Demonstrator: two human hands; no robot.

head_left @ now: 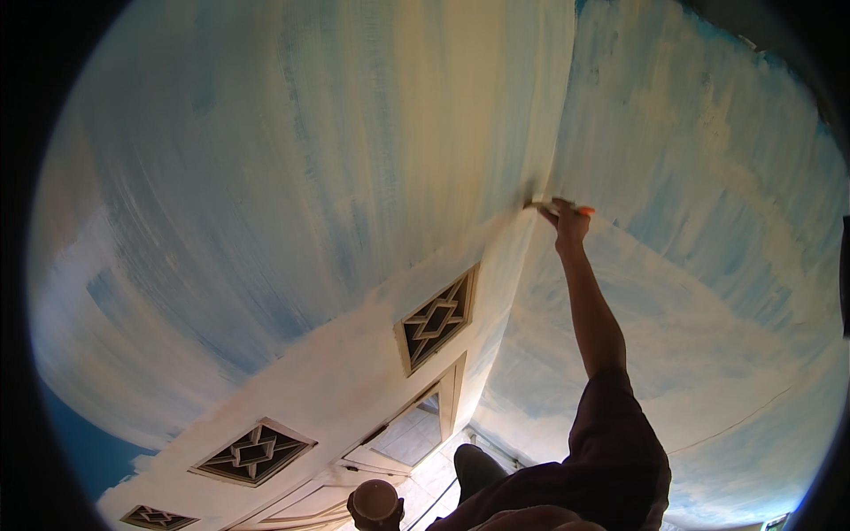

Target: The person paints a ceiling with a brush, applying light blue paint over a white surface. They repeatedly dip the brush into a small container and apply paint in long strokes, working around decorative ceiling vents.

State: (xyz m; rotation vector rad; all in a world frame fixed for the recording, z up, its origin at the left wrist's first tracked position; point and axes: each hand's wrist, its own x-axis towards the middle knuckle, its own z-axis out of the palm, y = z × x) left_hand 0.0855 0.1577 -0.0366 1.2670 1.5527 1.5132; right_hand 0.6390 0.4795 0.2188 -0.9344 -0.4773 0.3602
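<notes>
My right hand (567, 221) grips a paintbrush (580, 211) with an orange handle tip, up at the corner where two walls meet. Its bristles touch or nearly touch the seam beside the pale blue and cream streaked wall (398, 133); the bristle end is dark and blurred. Low in the head view, my left hand (359, 511) is wrapped round a round container (379, 497), a cup or pot with a pale top. Its contents are unclear.
A second streaky painted wall (699, 221) rises on the right. Lattice vents (436, 320) line the pale band at lower left, above a white-framed door (412, 434). My dark-clothed body and leg show below, over a light floor. Darker blue paint (75, 434) shows at far left.
</notes>
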